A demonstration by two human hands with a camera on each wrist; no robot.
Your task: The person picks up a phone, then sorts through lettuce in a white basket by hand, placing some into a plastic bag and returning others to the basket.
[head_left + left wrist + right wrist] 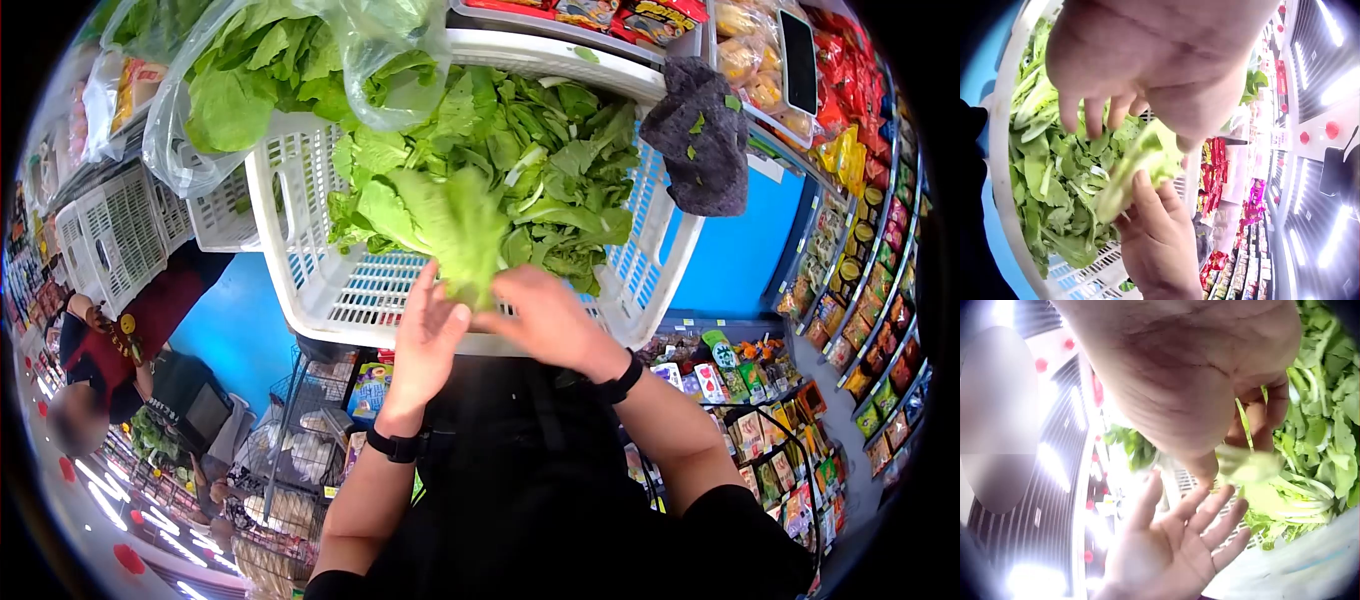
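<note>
Leafy bunch (455, 232), one, in right hand (550, 318), left hand (428, 330) beside, two wristbands (398, 446).

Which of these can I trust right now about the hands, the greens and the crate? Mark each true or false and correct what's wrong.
1. The right hand pinches a leafy bunch. True.
2. The left hand is clenched into a fist. False: it is open, with its fingers extended.
3. The white crate has solid walls. False: its walls are slotted.
4. Loose greens lie piled in the white crate. True.
5. A dark cloth lies at the crate's far right corner in the head view. True.
6. The clear bag is at the crate's near right corner. False: it is at the far left.
</note>
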